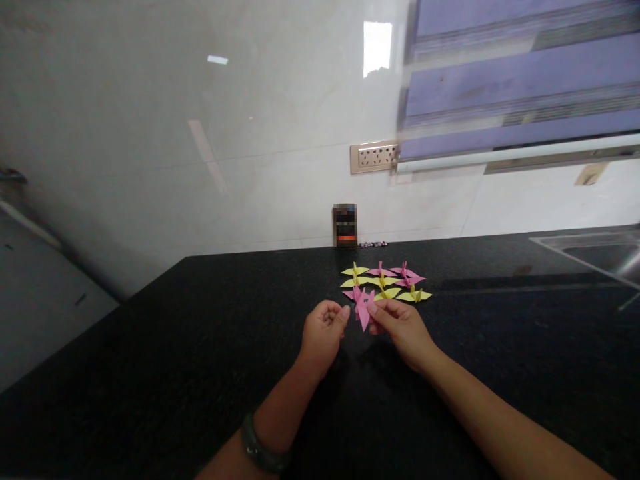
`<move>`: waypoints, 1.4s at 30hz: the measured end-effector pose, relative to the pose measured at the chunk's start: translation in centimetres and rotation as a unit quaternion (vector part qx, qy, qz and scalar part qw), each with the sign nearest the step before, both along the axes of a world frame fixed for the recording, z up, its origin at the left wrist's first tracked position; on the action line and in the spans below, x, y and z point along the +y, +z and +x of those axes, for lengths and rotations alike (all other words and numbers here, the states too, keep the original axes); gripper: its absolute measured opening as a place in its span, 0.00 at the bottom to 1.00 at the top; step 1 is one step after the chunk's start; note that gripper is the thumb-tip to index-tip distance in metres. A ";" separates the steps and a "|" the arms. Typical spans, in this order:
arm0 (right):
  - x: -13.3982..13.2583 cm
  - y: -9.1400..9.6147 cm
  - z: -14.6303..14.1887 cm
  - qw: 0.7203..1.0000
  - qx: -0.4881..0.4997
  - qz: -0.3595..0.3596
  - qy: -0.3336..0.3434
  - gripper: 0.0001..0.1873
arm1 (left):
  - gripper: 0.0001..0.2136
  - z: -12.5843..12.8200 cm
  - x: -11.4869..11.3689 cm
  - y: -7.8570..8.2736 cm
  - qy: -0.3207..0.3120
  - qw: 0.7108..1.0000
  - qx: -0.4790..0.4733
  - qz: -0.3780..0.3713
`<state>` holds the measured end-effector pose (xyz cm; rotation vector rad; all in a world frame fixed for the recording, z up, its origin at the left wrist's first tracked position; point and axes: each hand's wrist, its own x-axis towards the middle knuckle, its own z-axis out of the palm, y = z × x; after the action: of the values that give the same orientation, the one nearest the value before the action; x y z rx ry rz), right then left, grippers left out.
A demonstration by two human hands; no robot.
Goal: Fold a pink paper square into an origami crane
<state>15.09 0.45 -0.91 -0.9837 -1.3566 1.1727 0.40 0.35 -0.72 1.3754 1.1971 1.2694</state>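
Note:
My right hand (400,328) pinches a folded pink paper piece (363,312) just above the black countertop (200,347). My left hand (323,331) is loosely curled beside it, its fingertips close to the pink paper, with nothing visibly in it. Just beyond the hands lie several finished paper cranes in rows: yellow ones (354,272) and pink ones (406,273), with another yellow crane (414,295) at the right end.
A small dark box (345,225) stands against the wall at the back of the counter. A wall socket strip (374,157) sits above it. A steel sink (600,257) is at the far right. The counter's left edge drops off diagonally.

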 end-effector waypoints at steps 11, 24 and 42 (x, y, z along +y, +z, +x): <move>0.2 -0.2 0.1 1.000 -0.020 0.001 0.014 0.12 | 0.14 0.4 0.2 -0.5 -0.082 0.993 -0.078 -0.014; -0.2 0.3 0.1 0.996 0.012 0.017 0.083 0.11 | 0.15 0.0 -0.3 0.3 -0.136 0.978 -0.129 -0.089; 0.1 0.7 1.0 0.993 -0.012 0.008 0.118 0.04 | 0.08 -0.4 -0.5 0.4 -0.246 0.941 -0.160 -0.170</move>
<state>16.10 0.58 -0.18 -0.8441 -1.5303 1.3276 0.01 -0.15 -0.36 1.0705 0.7390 0.8387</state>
